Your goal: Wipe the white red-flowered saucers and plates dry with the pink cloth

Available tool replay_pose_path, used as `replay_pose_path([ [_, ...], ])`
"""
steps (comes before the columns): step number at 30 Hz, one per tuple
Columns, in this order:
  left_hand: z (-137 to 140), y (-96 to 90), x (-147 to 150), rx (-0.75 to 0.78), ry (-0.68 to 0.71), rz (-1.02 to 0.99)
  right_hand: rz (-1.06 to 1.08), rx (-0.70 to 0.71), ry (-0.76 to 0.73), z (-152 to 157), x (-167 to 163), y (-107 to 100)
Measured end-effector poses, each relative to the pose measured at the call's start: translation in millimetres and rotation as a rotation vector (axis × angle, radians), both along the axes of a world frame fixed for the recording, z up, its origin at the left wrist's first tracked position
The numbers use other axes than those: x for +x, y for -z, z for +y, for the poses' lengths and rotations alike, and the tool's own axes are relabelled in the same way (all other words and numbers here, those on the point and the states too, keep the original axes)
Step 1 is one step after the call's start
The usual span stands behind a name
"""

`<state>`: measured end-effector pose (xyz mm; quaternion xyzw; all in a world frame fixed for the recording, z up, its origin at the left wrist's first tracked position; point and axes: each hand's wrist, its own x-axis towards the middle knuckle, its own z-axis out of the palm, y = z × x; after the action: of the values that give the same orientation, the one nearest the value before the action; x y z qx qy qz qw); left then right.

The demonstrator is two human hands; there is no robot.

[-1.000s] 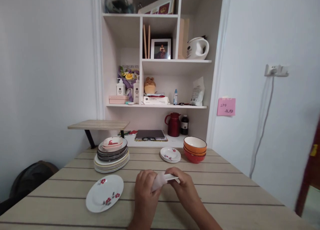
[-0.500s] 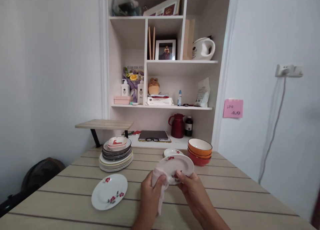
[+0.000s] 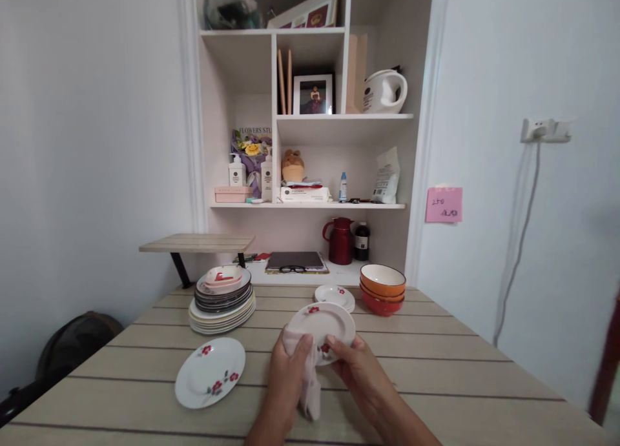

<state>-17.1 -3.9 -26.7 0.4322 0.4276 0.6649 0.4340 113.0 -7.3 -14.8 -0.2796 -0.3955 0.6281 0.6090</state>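
Observation:
A white plate with red flowers [image 3: 329, 323] is held up over the table, tilted toward me. My left hand [image 3: 290, 362] is closed on its left edge with a pale pink cloth [image 3: 310, 391] between the fingers and the plate; the cloth's end hangs down. My right hand [image 3: 356, 365] grips the lower right rim, thumb on the face and fingers behind. To the left, a similar flowered plate [image 3: 210, 372] lies flat on the table. Just behind the held plate sit small flowered plates [image 3: 334, 295].
A tall stack of plates [image 3: 223, 310] topped by small dishes stands at the left. Stacked orange and red bowls [image 3: 382, 288] are at the right. Farther back are a low wooden stand [image 3: 198, 242], a laptop [image 3: 295, 261] with glasses, a red jug [image 3: 340, 241] and a dark bottle [image 3: 361, 241].
The held plate and both hands have shifted a little left, and the plate's tilt has changed slightly. More cloth hangs below my left hand. The camera view has moved slightly.

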Motion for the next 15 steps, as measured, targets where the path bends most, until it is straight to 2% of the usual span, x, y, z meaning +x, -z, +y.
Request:
replay_pose_path([
  [2, 1, 1.5, -3, 0.051, -0.037, 0.097, -0.094, 0.052, 0.03, 0, -1, 0],
  [3, 2, 2.2, -5, 0.105, -0.063, 0.178, -0.172, 0.099, 0.096, 0, -1, 0],
  [6, 2, 3.7, -10, 0.347, -0.202, 0.489, -0.473, 0.345, 0.417, 2, 6, 0],
  [8, 1, 4.7, -12, 0.516, -0.262, 0.7, -0.648, 0.543, 0.552, 2, 12, 1],
  [10, -1, 5.7, -12, 0.612, -0.297, 0.827, -0.785, 0.678, 0.549, 2, 18, 1],
  [12, -3, 6.1, -12, 0.643, -0.316, 0.853, -0.856, 0.733, 0.481, 2, 20, 1],
  [15, -3, 4.8, -10, 0.606, -0.291, 0.725, -0.805, 0.66, 0.391, -1, 19, -1],
])
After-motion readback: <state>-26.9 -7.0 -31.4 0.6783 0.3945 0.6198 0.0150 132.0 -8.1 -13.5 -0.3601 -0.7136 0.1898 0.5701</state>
